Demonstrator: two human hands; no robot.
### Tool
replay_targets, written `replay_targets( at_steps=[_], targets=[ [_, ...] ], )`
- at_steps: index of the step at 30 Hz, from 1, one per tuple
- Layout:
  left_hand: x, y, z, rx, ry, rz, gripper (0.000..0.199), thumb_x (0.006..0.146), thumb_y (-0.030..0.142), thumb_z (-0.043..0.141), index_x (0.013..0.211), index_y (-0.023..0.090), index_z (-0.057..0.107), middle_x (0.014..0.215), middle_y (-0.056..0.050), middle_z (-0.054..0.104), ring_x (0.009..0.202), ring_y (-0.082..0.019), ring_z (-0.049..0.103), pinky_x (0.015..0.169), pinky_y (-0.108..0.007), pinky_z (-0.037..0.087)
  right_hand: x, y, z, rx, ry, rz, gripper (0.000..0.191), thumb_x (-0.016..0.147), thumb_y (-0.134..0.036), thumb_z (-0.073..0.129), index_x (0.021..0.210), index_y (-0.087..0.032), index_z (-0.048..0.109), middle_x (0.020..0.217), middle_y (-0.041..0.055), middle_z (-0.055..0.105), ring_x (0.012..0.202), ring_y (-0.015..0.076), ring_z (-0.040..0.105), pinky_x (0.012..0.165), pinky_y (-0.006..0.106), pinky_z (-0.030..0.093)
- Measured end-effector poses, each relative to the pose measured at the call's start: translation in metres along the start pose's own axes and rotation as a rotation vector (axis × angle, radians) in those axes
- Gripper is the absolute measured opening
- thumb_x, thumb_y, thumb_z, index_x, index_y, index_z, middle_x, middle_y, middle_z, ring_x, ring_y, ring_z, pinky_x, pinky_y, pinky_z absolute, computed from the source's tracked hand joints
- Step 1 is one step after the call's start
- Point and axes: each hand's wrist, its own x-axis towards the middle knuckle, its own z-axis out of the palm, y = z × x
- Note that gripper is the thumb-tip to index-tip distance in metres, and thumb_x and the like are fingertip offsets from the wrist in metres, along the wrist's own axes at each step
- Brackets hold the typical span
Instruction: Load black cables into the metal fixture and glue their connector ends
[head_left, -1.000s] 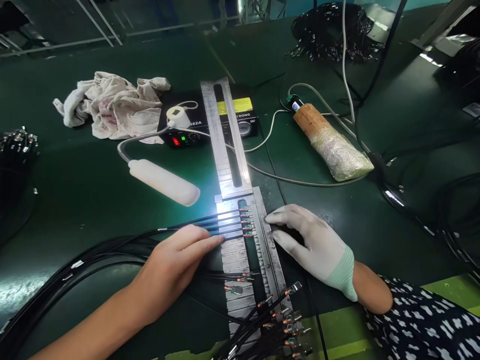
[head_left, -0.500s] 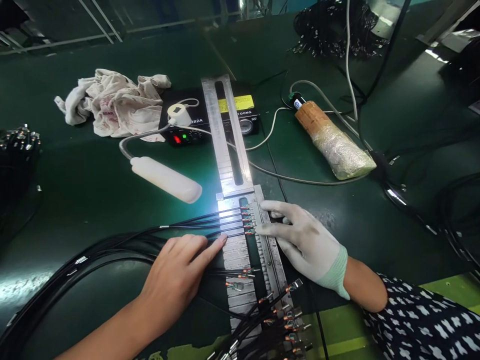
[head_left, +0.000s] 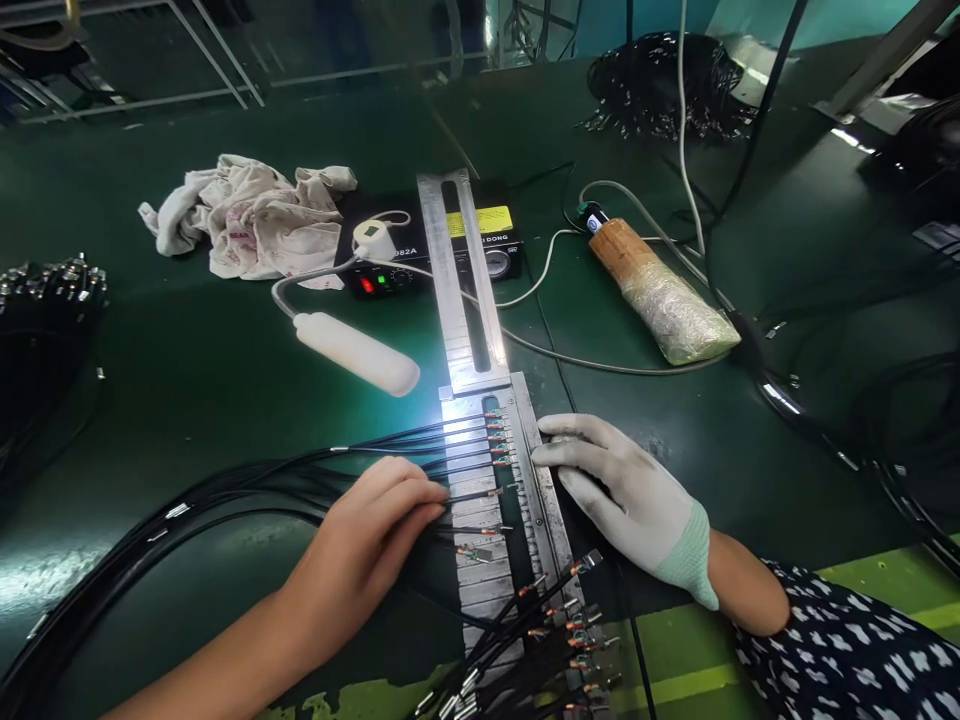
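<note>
My bare left hand (head_left: 375, 530) pinches a black cable (head_left: 474, 496) between thumb and forefinger at the left edge of a slotted metal fixture (head_left: 480, 590). The cable's stripped end, with a metal connector, reaches over the fixture's long slot. Just above it, several black cables (head_left: 465, 440) lie side by side in the grooves, their connector ends at the metal bar. My right hand (head_left: 626, 490), in a white glove with a green cuff, rests with fingers spread at the bar's right edge and holds nothing. Lower down, a loose connector end (head_left: 474, 553) lies across the fixture.
A white lamp (head_left: 360, 355) on a bent neck shines beside the fixture. Behind stand a black control box (head_left: 390, 285) and a crumpled cloth (head_left: 262, 215). A wrapped tool handle (head_left: 660, 290) lies to the right. A bundle of cable ends (head_left: 577, 640) covers the fixture's near end.
My left hand's fingers have closed on one cable, which now lies farther up across the fixture. The right hand has drawn back slightly from the connectors. The camera view has shifted a little.
</note>
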Motion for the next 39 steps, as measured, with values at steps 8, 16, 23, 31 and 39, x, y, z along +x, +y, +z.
replay_targets(
  at_steps=[8,16,23,31,39],
  targets=[
    [0.014,-0.018,-0.003,0.123,-0.113,0.231,0.035,0.094,0.005,0.042,0.122,0.020,0.055,0.098,-0.006,0.056,0.086,-0.016,0.051,0.074,-0.027,0.042,0.000,-0.002,0.001,0.002,0.014,0.031,0.026,0.095,-0.016,0.049,0.113,-0.028,0.063,0.132,0.0027,0.050,0.121,0.0193,0.049,0.105,0.041,0.042],
    [0.009,-0.022,0.005,0.301,-0.076,0.339,0.037,0.095,0.005,0.039,0.128,0.016,0.050,0.104,-0.009,0.052,0.092,-0.020,0.048,0.079,-0.032,0.040,0.003,-0.002,0.000,0.019,0.020,0.041,0.024,0.095,-0.016,0.049,0.111,-0.028,0.063,0.130,0.0020,0.051,0.120,0.0184,0.049,0.104,0.039,0.042],
    [-0.014,-0.016,0.020,0.500,-0.018,0.193,0.046,0.096,0.006,0.031,0.139,0.021,0.041,0.094,-0.006,0.055,0.079,-0.019,0.045,0.068,-0.030,0.036,0.004,0.001,0.002,0.028,0.037,0.027,0.023,0.095,-0.017,0.049,0.109,-0.030,0.063,0.128,0.0002,0.051,0.117,0.0186,0.051,0.102,0.039,0.044],
    [-0.015,0.002,-0.003,0.115,-0.150,0.061,0.023,0.097,0.017,0.044,0.119,0.024,0.048,0.106,-0.002,0.057,0.094,-0.018,0.048,0.084,-0.031,0.039,-0.013,-0.005,0.009,-0.029,0.054,-0.014,0.032,0.095,-0.016,0.048,0.123,-0.029,0.055,0.128,0.0035,0.052,0.119,0.0209,0.049,0.104,0.043,0.043],
    [-0.007,-0.008,0.008,-0.071,0.020,0.053,0.020,0.097,0.014,0.046,0.106,0.025,0.060,0.095,-0.001,0.057,0.089,-0.012,0.054,0.077,-0.022,0.044,-0.013,-0.009,0.008,0.023,0.063,0.006,0.031,0.095,-0.015,0.048,0.121,-0.030,0.057,0.125,0.0024,0.054,0.116,0.0192,0.050,0.103,0.041,0.043]
  ],
)
